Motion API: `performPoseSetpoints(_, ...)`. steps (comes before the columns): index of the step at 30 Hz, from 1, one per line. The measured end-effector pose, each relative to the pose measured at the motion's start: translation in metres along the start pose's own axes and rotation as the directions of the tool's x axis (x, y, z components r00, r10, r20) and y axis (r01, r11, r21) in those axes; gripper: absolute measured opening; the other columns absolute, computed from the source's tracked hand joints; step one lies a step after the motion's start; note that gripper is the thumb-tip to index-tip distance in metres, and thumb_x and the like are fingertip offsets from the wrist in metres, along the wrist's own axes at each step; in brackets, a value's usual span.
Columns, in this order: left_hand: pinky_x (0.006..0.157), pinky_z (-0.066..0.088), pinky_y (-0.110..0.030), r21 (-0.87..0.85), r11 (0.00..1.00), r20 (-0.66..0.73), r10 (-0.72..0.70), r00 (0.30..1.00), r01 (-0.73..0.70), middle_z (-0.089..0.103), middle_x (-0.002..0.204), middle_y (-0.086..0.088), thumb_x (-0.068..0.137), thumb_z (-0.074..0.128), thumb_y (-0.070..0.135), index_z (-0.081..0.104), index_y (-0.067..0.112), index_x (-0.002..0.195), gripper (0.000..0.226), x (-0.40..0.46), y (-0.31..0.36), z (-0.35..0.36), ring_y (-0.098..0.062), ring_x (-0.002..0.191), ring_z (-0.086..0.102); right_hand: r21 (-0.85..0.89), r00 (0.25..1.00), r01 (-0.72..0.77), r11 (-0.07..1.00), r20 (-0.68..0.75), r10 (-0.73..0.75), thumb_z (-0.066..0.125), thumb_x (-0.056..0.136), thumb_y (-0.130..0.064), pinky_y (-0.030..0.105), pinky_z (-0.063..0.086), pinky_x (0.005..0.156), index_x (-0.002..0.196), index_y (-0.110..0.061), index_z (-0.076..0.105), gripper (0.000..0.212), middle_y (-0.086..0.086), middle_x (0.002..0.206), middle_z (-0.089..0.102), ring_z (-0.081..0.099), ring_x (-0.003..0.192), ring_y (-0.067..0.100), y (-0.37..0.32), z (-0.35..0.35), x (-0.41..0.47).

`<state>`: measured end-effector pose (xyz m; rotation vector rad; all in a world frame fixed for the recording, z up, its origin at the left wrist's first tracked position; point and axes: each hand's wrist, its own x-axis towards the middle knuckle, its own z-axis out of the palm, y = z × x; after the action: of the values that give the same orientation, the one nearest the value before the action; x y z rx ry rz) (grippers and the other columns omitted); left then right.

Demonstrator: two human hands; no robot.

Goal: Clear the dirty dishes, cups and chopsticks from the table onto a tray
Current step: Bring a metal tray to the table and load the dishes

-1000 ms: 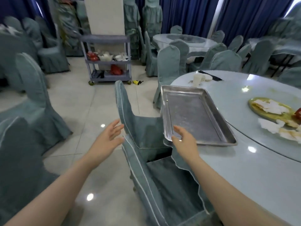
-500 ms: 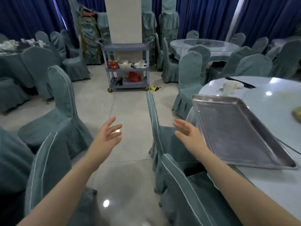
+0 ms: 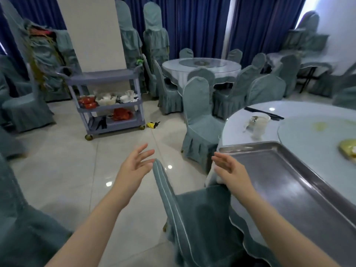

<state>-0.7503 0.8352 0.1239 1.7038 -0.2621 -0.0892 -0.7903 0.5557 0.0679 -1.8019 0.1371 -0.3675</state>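
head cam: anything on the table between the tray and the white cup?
Nothing. In the head view the metal tray has its far rim just short of the white cup, and only bare pale tabletop shows between them. The chopsticks lie beyond the cup.

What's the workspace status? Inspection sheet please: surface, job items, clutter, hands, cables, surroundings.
Surface: round table, pale glossy top.
Job's things: steel tray empty at table edge; white cup and black chopsticks beyond it; yellow dish partly out of frame.
Clutter: yellow item on floor.
Hands: left hand and right hand open, holding nothing.
Cables: nothing seen.
Surroundings: covered chair between the hands; service cart loaded with dishes.
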Motion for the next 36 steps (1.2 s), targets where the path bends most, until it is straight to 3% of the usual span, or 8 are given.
performPoseSetpoints(6, 0.087, 0.047, -0.021, -0.054, 0.998, 0.155, 0.019, 0.988, -0.011, 0.06, 0.128, 0.006, 0.095, 0.049, -0.002, 0.041, 0.026, 0.138, 0.052, 0.132, -0.023, -0.007, -0.005, 0.11, 0.06, -0.013, 0.982, -0.068, 0.998, -0.175, 0.065, 0.061, 0.089, -0.001, 0.017, 0.049, 0.089, 0.117, -0.028, 0.059, 0.039, -0.009, 0.114, 0.067, 0.061, 0.108, -0.001, 0.021, 0.015, 0.069)
performPoseSetpoints(11, 0.094, 0.047, -0.032, -0.095, 0.995, 0.251, 0.032, 0.968, -0.009, 0.065, 0.121, 0.007, 0.094, 0.051, 0.0, 0.044, 0.03, 0.133, 0.05, 0.247, -0.054, -0.06, -0.01, 0.112, 0.061, -0.018, 0.957, -0.098, 0.995, -0.275, 0.09, 0.061, 0.088, 0.001, 0.02, 0.049, 0.091, 0.114, -0.027, 0.058, 0.038, -0.005, 0.115, 0.066, 0.061, 0.108, 0.003, 0.03, 0.08, 0.155)
performPoseSetpoints(15, 0.092, 0.048, -0.03, -0.075, 0.997, 0.355, 0.025, 0.934, 0.002, 0.07, 0.113, 0.012, 0.094, 0.052, 0.001, 0.045, 0.03, 0.134, 0.05, 0.335, -0.07, -0.102, -0.005, 0.106, 0.064, 0.006, 0.918, -0.173, 0.985, -0.361, 0.164, 0.06, 0.09, 0.0, 0.025, 0.047, 0.095, 0.12, -0.021, 0.058, 0.037, -0.003, 0.116, 0.065, 0.06, 0.11, 0.006, 0.034, 0.128, 0.21)
performPoseSetpoints(18, 0.091, 0.047, -0.029, -0.067, 0.998, 0.442, 0.019, 0.897, 0.011, 0.07, 0.112, 0.015, 0.094, 0.054, 0.004, 0.046, 0.032, 0.133, 0.049, 0.395, -0.076, -0.11, -0.002, 0.105, 0.064, 0.028, 0.871, -0.254, 0.967, -0.428, 0.241, 0.06, 0.09, -0.003, 0.026, 0.047, 0.096, 0.121, -0.021, 0.059, 0.036, -0.006, 0.116, 0.067, 0.061, 0.11, 0.006, 0.042, 0.146, 0.231)
performPoseSetpoints(24, 0.086, 0.047, -0.027, -0.092, 0.994, 0.579, -0.001, 0.815, 0.067, 0.07, 0.113, 0.011, 0.093, 0.054, 0.001, 0.05, 0.032, 0.129, 0.047, 0.509, -0.098, -0.091, -0.009, 0.108, 0.064, -0.018, 0.765, -0.356, 0.934, -0.58, 0.28, 0.062, 0.09, -0.006, 0.004, 0.048, 0.076, 0.123, -0.019, 0.06, 0.036, -0.012, 0.112, 0.067, 0.062, 0.097, -0.008, 0.07, 0.145, 0.289)
performPoseSetpoints(31, 0.083, 0.049, -0.027, -0.088, 0.993, 0.604, -0.008, 0.797, 0.077, 0.07, 0.111, 0.008, 0.094, 0.052, 0.002, 0.05, 0.028, 0.129, 0.044, 0.654, -0.112, -0.045, -0.006, 0.098, 0.068, 0.043, 0.595, -0.441, 0.896, -0.733, 0.328, 0.063, 0.089, -0.008, 0.001, 0.046, 0.066, 0.119, -0.022, 0.06, 0.033, -0.013, 0.108, 0.066, 0.061, 0.088, -0.015, 0.126, 0.121, 0.381)
performPoseSetpoints(36, 0.084, 0.048, -0.025, -0.139, 0.98, 0.673, -0.013, 0.739, 0.144, 0.065, 0.118, 0.004, 0.094, 0.052, -0.002, 0.054, 0.027, 0.121, 0.04, 0.732, -0.114, 0.014, -0.009, 0.102, 0.066, 0.119, 0.48, -0.454, 0.883, -0.802, 0.355, 0.063, 0.089, -0.008, 0.008, 0.045, 0.072, 0.118, -0.026, 0.058, 0.034, -0.013, 0.109, 0.064, 0.061, 0.097, -0.004, 0.14, 0.108, 0.434)
